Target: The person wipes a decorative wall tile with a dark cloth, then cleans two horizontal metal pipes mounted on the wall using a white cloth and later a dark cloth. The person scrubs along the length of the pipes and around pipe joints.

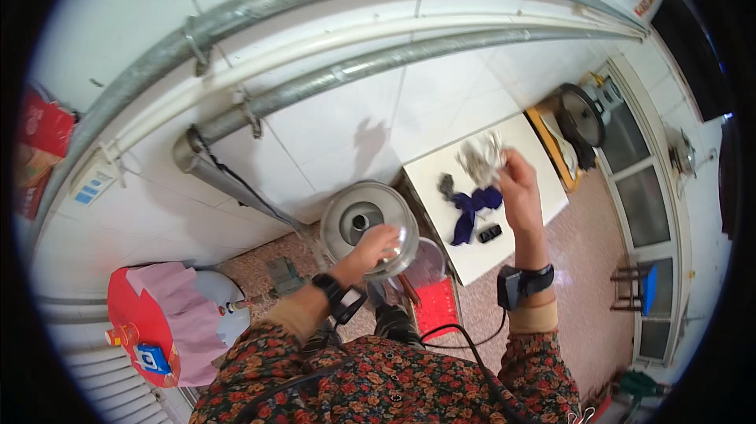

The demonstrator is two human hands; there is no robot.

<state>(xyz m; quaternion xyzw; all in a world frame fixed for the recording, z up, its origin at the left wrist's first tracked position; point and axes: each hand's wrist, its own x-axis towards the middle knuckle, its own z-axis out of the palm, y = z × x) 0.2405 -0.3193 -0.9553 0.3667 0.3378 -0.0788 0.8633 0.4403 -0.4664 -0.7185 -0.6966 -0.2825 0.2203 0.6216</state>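
Note:
My right hand (520, 188) is raised above a white table (516, 223). Its fingers pinch a crumpled silvery-white bundle (480, 160), too blurred to tell the material. My left hand (376, 248) reaches over a round metal vessel (335, 215) with a dark opening in its middle. The left fingers look stretched out, slightly blurred, near the vessel's right side; I make out nothing held there. On the table below my right hand lie a purple cloth (466, 215), a small grey clump (446, 186) and a small black device (490, 233).
Metal pipes (346, 70) run along the tiled wall. Beside the vessel stand a translucent bucket (426, 262) and a red mat or box (436, 306). At left, a red round-topped stand (135, 306) bears a pink cloth (185, 306). A blue-seated stool (649, 290) stands far right.

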